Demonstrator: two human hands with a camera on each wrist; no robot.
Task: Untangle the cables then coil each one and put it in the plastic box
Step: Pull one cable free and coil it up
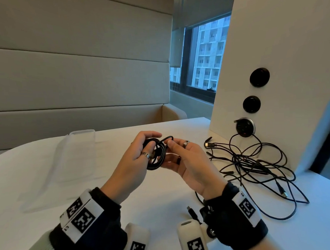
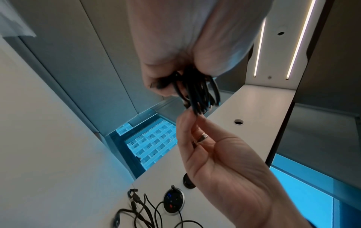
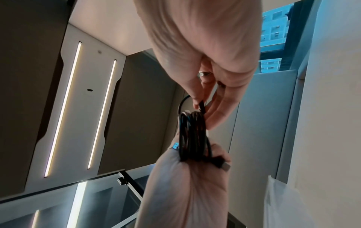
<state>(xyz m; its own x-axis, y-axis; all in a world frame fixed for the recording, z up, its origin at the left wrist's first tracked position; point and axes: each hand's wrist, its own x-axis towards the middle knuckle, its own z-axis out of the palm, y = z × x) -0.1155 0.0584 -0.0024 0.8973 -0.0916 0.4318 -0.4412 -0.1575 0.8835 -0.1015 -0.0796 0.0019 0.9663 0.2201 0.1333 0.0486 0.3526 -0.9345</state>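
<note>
A black cable wound into a small coil hangs above the white table. My left hand grips the coil, fingers curled round its loops. My right hand pinches the cable's free end between thumb and forefinger at the coil's top. A clear plastic box stands on the table left of the hands. A tangle of black cables lies on the table to the right.
A white upright panel with round sockets stands at the right; one cable runs into the lowest socket. A loose plug lies near my right wrist. A padded bench back and a window lie beyond the table.
</note>
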